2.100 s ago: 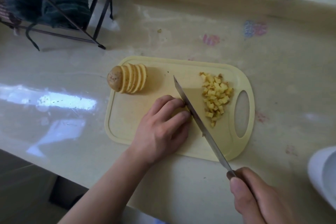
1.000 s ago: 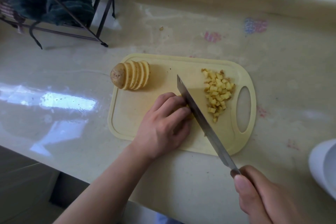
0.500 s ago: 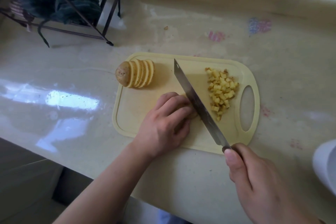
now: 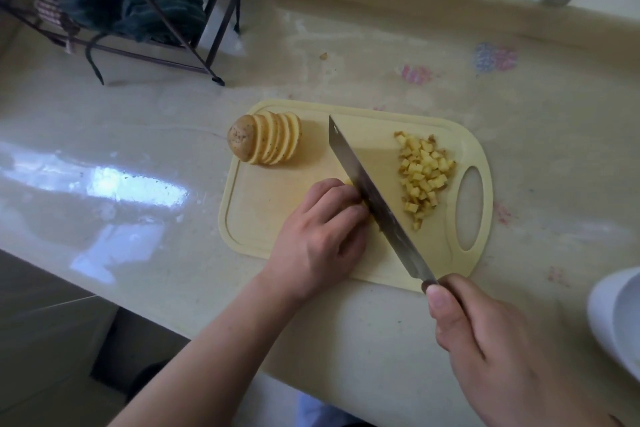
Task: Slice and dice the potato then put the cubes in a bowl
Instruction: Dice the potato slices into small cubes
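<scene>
A pale yellow cutting board lies on the counter. At its far left corner leans a row of potato slices with the skin end facing left. A heap of small potato cubes sits near the board's handle hole. My left hand has its fingers curled over potato pieces mid-board, which are almost fully hidden. My right hand grips the handle of a knife, whose blade lies diagonally right against the left hand's knuckles. A white bowl shows at the right edge.
A dark wire rack with dark green cloth stands at the back left. The counter's front edge runs diagonally at lower left, and a raised rim runs along the back wall. A small scrap lies on the counter behind the board.
The knife has slid forward across the board, its tip now further toward the far edge, and my right hand has come closer to the board. My left hand stays on the pieces.
</scene>
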The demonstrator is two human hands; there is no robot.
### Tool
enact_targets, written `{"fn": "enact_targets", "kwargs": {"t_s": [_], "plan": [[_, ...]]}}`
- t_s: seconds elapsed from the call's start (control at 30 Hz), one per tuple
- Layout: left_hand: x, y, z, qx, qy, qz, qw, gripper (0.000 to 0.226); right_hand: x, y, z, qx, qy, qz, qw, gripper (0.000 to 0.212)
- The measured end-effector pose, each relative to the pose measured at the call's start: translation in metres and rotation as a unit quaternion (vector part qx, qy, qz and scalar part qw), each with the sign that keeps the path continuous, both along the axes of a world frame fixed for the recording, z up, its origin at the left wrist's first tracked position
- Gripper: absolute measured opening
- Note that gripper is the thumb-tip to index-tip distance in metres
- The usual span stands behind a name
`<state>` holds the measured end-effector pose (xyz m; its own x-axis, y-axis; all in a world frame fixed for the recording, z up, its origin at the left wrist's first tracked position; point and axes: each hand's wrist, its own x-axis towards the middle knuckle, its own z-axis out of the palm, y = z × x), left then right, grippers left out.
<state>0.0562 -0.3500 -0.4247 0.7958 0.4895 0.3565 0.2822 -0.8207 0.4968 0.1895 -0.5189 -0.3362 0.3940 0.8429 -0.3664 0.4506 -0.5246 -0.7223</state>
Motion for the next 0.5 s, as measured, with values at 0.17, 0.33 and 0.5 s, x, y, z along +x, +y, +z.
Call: {"fn": "enact_targets", "kwargs": {"t_s": [0.17, 0.33, 0.5], "plan": [[-0.001, 0.001, -0.003, -0.005, 0.009, -0.003, 1.0, 0.01, 0.001, -0.008, 0.003, -0.029, -0.001, 0.017, 0.999, 0.056], [-0.001, 0.001, -0.004, -0.006, 0.008, 0.001, 1.0, 0.012, -0.001, -0.021, 0.011, -0.062, -0.023, 0.048, 0.997, 0.053], [-0.001, 0.002, -0.005, -0.017, -0.001, 0.0, 1.0, 0.012, 0.0, -0.015, 0.005, -0.066, -0.037, 0.049, 0.996, 0.063]]}}
